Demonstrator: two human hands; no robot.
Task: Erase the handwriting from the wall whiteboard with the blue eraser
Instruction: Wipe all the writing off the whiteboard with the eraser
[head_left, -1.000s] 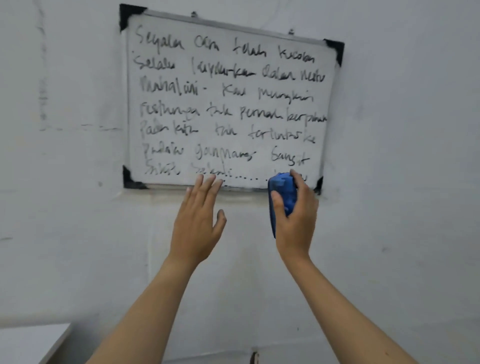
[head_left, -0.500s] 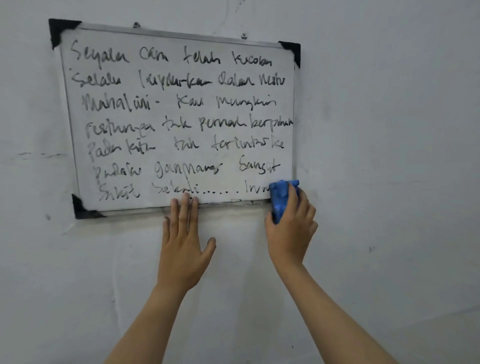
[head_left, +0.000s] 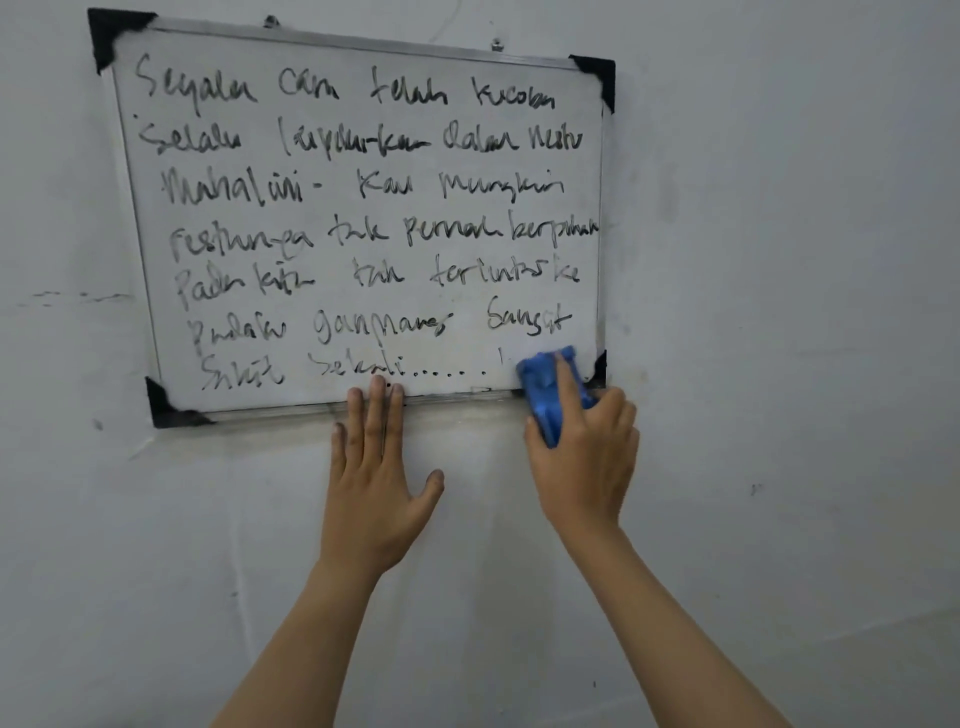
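A white whiteboard (head_left: 135, 218) with a metal frame and black corner caps hangs on the wall, covered with several lines of black handwriting (head_left: 363, 187). My right hand (head_left: 587, 467) holds the blue eraser (head_left: 543, 387) pressed against the board's bottom right corner, over the end of the last line. My left hand (head_left: 374, 483) lies flat on the wall below the board, fingers apart, its fingertips touching the bottom frame edge near the middle.
The grey-white wall (head_left: 779, 312) surrounds the board, with small marks and scuffs. Two hooks (head_left: 270, 22) hold the board's top edge.
My left hand has come to rest flat against the board's bottom edge. The eraser has reached the bottom right corner, and the last word there is wiped away.
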